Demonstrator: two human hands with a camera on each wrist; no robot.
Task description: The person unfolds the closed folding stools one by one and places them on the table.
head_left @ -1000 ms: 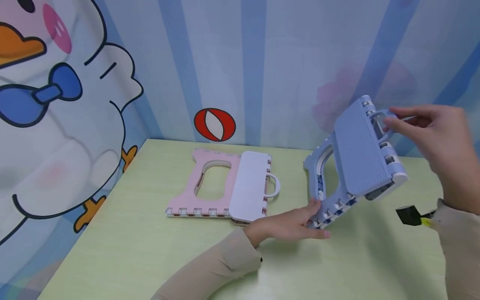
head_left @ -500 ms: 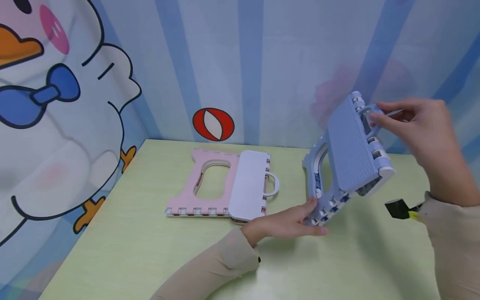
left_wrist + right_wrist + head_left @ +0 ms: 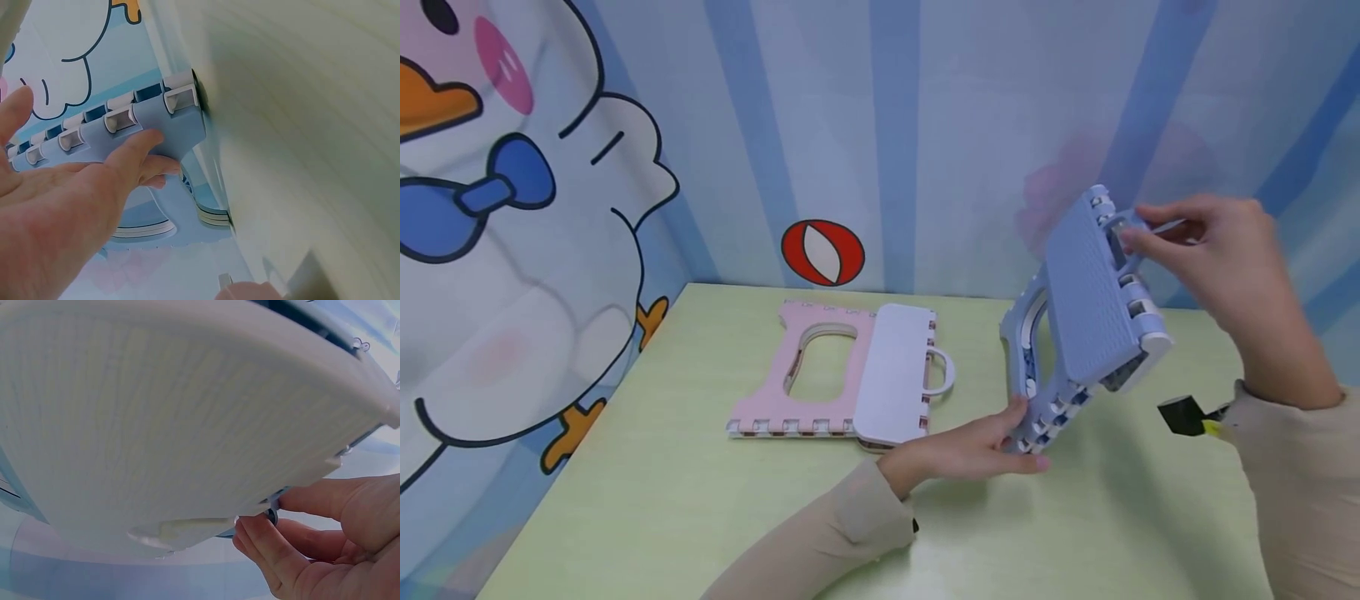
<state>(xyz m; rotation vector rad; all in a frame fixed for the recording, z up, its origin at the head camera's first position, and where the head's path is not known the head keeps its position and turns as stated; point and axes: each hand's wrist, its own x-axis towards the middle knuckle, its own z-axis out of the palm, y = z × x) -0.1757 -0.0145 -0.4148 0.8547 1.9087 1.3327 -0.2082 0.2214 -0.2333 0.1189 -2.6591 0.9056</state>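
A blue folding stool, partly folded and tilted, stands at the right of the table. My right hand pinches its loop handle at the top; in the right wrist view the right hand is beside the stool's pale top panel. My left hand lies at the stool's lower edge, fingers behind it and thumb apart. In the left wrist view the left hand has its fingers extended against the hinged blue leg panel.
A pink and white folded stool lies flat on the pale green table, left of the blue one, its loop handle facing right. Behind the table is a blue striped wall with a cartoon duck at the left.
My right hand has moved left with the handle, and the stool's upper part has swung left, more upright. The left hand stays at the lower edge.
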